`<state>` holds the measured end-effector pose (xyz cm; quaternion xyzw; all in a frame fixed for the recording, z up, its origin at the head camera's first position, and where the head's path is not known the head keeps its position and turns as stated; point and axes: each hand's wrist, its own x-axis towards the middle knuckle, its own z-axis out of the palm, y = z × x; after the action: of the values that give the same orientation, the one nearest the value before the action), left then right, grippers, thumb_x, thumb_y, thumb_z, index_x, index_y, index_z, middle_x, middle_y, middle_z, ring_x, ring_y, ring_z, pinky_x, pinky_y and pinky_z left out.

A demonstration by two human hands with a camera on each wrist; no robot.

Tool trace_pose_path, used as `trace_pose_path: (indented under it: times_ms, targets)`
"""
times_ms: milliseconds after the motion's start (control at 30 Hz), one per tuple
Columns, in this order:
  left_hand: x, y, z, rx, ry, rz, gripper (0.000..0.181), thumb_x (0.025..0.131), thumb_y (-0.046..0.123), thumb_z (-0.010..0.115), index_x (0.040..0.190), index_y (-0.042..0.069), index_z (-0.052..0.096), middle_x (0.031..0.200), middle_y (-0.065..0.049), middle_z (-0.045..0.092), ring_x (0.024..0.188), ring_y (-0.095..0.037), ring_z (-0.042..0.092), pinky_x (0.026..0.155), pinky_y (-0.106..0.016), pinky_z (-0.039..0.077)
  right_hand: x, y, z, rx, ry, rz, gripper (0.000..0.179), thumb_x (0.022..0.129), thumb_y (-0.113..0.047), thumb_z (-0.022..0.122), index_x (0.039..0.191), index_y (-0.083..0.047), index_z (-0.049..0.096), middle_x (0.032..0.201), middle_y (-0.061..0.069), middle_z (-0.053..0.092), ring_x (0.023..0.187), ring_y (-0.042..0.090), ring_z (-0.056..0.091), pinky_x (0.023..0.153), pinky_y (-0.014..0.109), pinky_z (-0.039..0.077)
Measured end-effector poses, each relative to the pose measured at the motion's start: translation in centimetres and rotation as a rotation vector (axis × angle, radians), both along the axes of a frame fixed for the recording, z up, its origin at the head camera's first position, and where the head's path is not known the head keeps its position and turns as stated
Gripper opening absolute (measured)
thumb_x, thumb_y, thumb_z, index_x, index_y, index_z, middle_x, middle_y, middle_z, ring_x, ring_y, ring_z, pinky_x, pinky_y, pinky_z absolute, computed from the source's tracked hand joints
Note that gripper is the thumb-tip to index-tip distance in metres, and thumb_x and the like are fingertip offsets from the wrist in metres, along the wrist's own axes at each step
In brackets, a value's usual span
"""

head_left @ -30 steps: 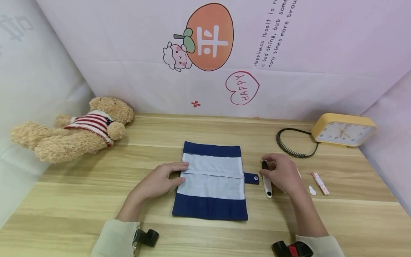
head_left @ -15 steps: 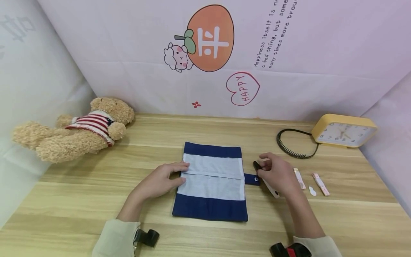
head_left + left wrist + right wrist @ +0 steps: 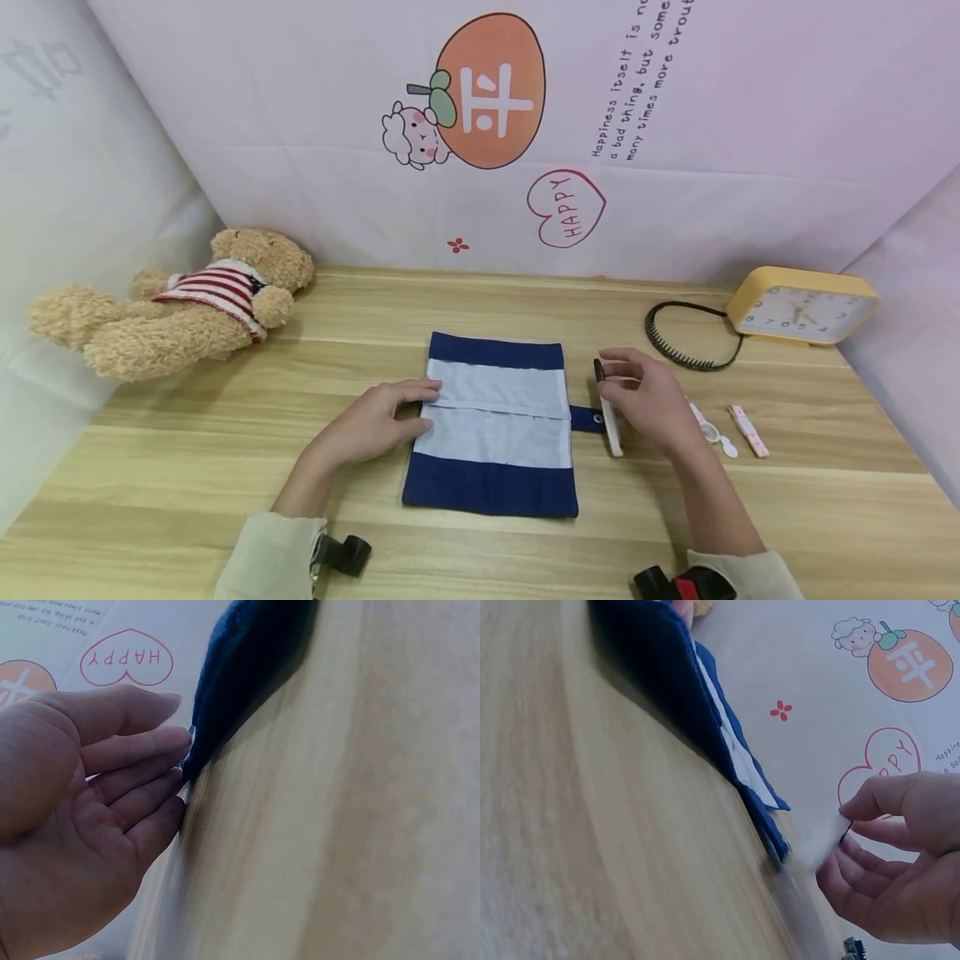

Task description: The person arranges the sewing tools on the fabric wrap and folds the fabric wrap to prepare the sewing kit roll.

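Observation:
A navy cloth roll-up pouch lies unfolded on the table, its pale lining facing up and a snap strap sticking out to the right. My left hand rests at its left edge, fingertips touching the cloth; in the left wrist view the fingers look fairly straight. By the strap, my right hand pinches a slim white tool with a black end between thumb and fingers. It stands nearly lengthwise, close to the strap's snap. In the right wrist view this tool is blurred, so its exact kind cannot be told.
Right of my right hand lie a pink-and-white slim item, a small white piece and a partly covered item with a ring. Farther back are a black toothed headband and a yellow clock. A teddy bear lies at left.
The white tool in my right hand swung its lower end right, then back, and has shifted slightly left to the strap. The ringed item has come into view. My left hand stays put.

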<state>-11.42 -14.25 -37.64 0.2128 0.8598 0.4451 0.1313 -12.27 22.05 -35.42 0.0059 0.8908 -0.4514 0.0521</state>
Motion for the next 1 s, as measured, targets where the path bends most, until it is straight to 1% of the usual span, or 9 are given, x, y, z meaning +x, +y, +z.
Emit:
trace_pose_path:
  times_ms: [67, 133, 267, 400, 567, 633, 767, 867, 1000]
  targets:
    - [0.0, 0.0, 0.0, -0.006, 0.001, -0.004, 0.043, 0.092, 0.002, 0.071, 0.134, -0.001, 0.063, 0.148, -0.009, 0.054, 0.144, -0.032, 0.039, 0.118, -0.05, 0.03, 0.1, 0.1, 0.1, -0.054, -0.016, -0.001, 0.049, 0.096, -0.011, 0.066, 0.143, -0.002, 0.053, 0.129, 0.022, 0.061, 0.118, 0.038, 0.061, 0.078, 0.027, 0.057]
    - [-0.1, 0.0, 0.0, -0.016, 0.005, -0.006, 0.046, 0.089, 0.001, 0.074, 0.135, -0.001, 0.063, 0.148, -0.009, 0.054, 0.144, -0.032, 0.039, 0.118, -0.051, 0.03, 0.1, 0.1, 0.1, -0.117, -0.034, -0.011, 0.05, 0.096, -0.015, 0.069, 0.142, -0.003, 0.053, 0.129, 0.021, 0.059, 0.115, 0.034, 0.063, 0.079, 0.026, 0.056]
    - [-0.3, -0.1, 0.1, -0.022, 0.012, -0.007, 0.05, 0.087, 0.0, 0.076, 0.135, -0.001, 0.063, 0.148, -0.008, 0.055, 0.144, -0.032, 0.039, 0.117, -0.05, 0.03, 0.0, -0.3, 0.3, -0.256, -0.071, -0.049, 0.055, 0.095, -0.023, 0.074, 0.142, -0.004, 0.053, 0.128, 0.02, 0.057, 0.105, 0.021, 0.066, 0.08, 0.028, 0.058]
    - [-0.3, -0.1, 0.1, -0.036, 0.008, -0.005, 0.051, 0.087, 0.001, 0.077, 0.136, -0.001, 0.063, 0.148, -0.007, 0.055, 0.144, -0.032, 0.039, 0.117, -0.051, 0.031, -0.1, -1.1, 0.6, -0.37, -0.095, -0.078, 0.057, 0.095, -0.022, 0.075, 0.144, -0.004, 0.052, 0.129, 0.018, 0.056, 0.1, 0.013, 0.067, 0.084, 0.032, 0.059]
    - [-0.2, -0.2, -0.1, -0.05, 0.007, 0.004, 0.052, 0.086, 0.002, 0.078, 0.136, 0.0, 0.063, 0.148, -0.007, 0.055, 0.144, -0.032, 0.04, 0.117, -0.051, 0.031, -0.5, -2.5, 0.8, -0.47, -0.114, -0.067, 0.058, 0.095, -0.013, 0.072, 0.147, -0.002, 0.05, 0.133, 0.019, 0.053, 0.102, 0.015, 0.066, 0.086, 0.034, 0.059]
    - [-0.2, -0.2, -0.1, -0.049, 0.007, 0.009, 0.052, 0.086, 0.002, 0.078, 0.135, 0.0, 0.063, 0.147, -0.006, 0.055, 0.144, -0.032, 0.04, 0.117, -0.051, 0.031, -0.9, -3.1, 0.8, -0.503, -0.114, -0.059, 0.057, 0.094, -0.008, 0.071, 0.146, 0.0, 0.049, 0.134, 0.021, 0.052, 0.103, 0.018, 0.065, 0.086, 0.036, 0.059]
    - [-0.2, -0.1, 0.0, -0.06, 0.009, 0.01, 0.053, 0.086, 0.002, 0.079, 0.136, -0.001, 0.062, 0.147, -0.007, 0.056, 0.143, -0.032, 0.04, 0.117, -0.05, 0.032, -1.8, -4.1, 0.5, -0.542, -0.124, -0.041, 0.056, 0.094, -0.004, 0.068, 0.147, 0.0, 0.049, 0.134, 0.022, 0.051, 0.107, 0.023, 0.063, 0.088, 0.037, 0.059]
    - [-0.1, 0.0, 0.0, -0.079, 0.016, 0.003, 0.054, 0.085, 0.003, 0.079, 0.136, -0.001, 0.062, 0.146, -0.008, 0.056, 0.143, -0.032, 0.041, 0.116, -0.051, 0.032, -2.4, -5.0, 0.3, -0.577, -0.15, -0.029, 0.055, 0.096, -0.001, 0.067, 0.147, 0.001, 0.047, 0.131, 0.02, 0.049, 0.109, 0.024, 0.061, 0.089, 0.037, 0.058]
    - [0.0, 0.1, 0.1, -0.103, 0.034, -0.009, 0.054, 0.085, 0.004, 0.079, 0.136, -0.001, 0.062, 0.145, -0.009, 0.057, 0.142, -0.033, 0.042, 0.116, -0.051, 0.033, -3.1, -6.1, -0.1, -0.634, -0.179, -0.018, 0.054, 0.096, 0.003, 0.065, 0.146, 0.003, 0.045, 0.123, 0.017, 0.049, 0.104, 0.022, 0.061, 0.09, 0.037, 0.058]
